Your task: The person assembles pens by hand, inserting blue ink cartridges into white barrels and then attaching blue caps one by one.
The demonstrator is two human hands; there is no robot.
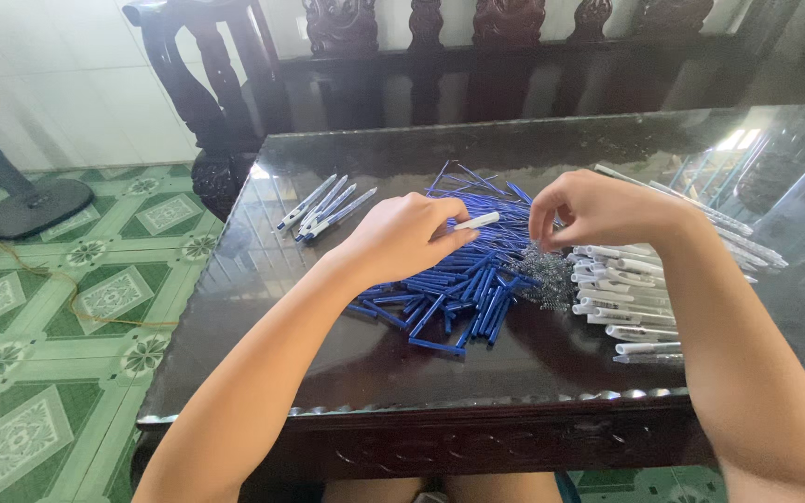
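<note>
Now: your left hand [402,237] grips white pen barrel [477,221] above blue refill pile [463,289], table centre. Right hand [598,210] pinched narrow, contents unclear. Risk: elbow sweep scatters springs [547,279] toward near edge.

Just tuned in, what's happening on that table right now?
A person sits at a dark glass-topped table. The left hand holds a white pen barrel by one end; the right hand hovers beside it, fingertips pinched, over a heap of small metal springs. Between the hands lies a pile of blue pen parts. White barrels are stacked on the right, and a few assembled pens lie at the far left.
</note>
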